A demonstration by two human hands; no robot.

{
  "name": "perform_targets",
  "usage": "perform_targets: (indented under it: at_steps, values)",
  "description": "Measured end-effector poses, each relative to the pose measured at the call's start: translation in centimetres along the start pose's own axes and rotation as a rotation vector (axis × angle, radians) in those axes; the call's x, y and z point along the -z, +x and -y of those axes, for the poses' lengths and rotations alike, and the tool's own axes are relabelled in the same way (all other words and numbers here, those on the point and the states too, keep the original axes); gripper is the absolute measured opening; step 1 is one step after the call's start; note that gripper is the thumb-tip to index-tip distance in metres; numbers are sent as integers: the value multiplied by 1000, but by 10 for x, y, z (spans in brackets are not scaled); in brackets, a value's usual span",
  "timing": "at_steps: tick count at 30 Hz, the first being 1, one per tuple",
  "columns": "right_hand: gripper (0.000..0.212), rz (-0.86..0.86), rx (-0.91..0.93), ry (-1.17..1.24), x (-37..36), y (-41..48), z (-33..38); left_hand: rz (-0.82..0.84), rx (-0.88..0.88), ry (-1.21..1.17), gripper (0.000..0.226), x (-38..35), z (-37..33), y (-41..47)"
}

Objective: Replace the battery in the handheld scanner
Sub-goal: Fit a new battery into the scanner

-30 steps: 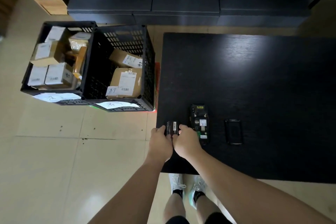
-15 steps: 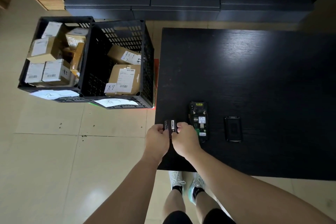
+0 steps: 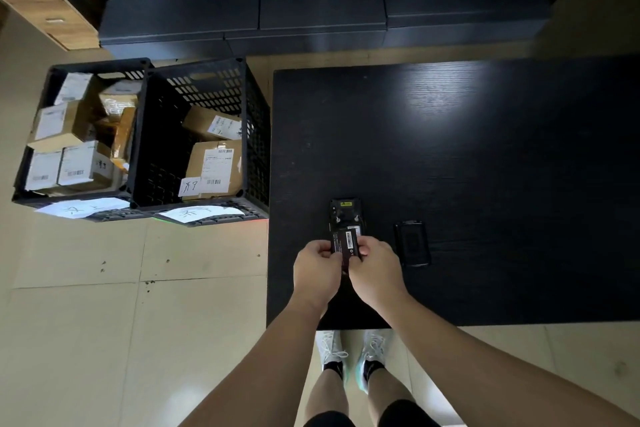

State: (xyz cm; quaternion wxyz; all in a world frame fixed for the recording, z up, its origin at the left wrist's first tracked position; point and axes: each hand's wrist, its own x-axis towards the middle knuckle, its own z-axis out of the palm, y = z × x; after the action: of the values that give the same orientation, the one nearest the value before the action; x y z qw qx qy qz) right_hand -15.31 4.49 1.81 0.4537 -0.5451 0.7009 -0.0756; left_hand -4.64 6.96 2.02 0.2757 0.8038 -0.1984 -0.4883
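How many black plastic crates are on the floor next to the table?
2, side by side left of the table: the left crate, packed with parcels, and the right crate, holding fewer.

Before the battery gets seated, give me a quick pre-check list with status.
1. Black rectangular battery with white label held by both hands, left hand and right hand: ok.
2. Black handheld scanner lying back-up on the black wooden table, compartment uncovered: ok.
3. Battery over the scanner's lower end: ok.
4. Battery contacts facing the scanner's terminals: cannot tell.
5. Black oval back cover set aside to the right, apart from the scanner: ok.
6. Scanner steadied against sliding: not ok, neither hand's grip is on it.
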Motion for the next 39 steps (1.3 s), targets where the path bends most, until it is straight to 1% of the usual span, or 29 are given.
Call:
perform_targets:
  at_steps: [3,5,11,16,21,24,27,29,39]
  values:
    - [39,20,8,-13,2,0,-8,7,-5,19,15,-7,3,0]
    - [36,27,26,-22,3,1,-11,12,-4,31,19,-10,4,0]
    - [38,56,30,-7,7,4,-9,24,-28,29,28,-10,3,1]
    - [32,52,61,-18,10,3,-7,46,-51,63,39,-11,3,3]
    - [33,82,82,-26,9,8,-11,51,-60,61,43,-13,5,5]
    - [37,61,93,-42,7,13,-15,58,-70,71,44,-14,4,5]
    - [49,43,75,-55,5,17,-19,56,-94,82,46,-15,7,7]
    - [52,40,69,-57,4,19,-22,49,-115,97,47,-15,9,8]
    - [50,27,93,-35,4,23,-25,0,-176,141,46,-16,10,10]
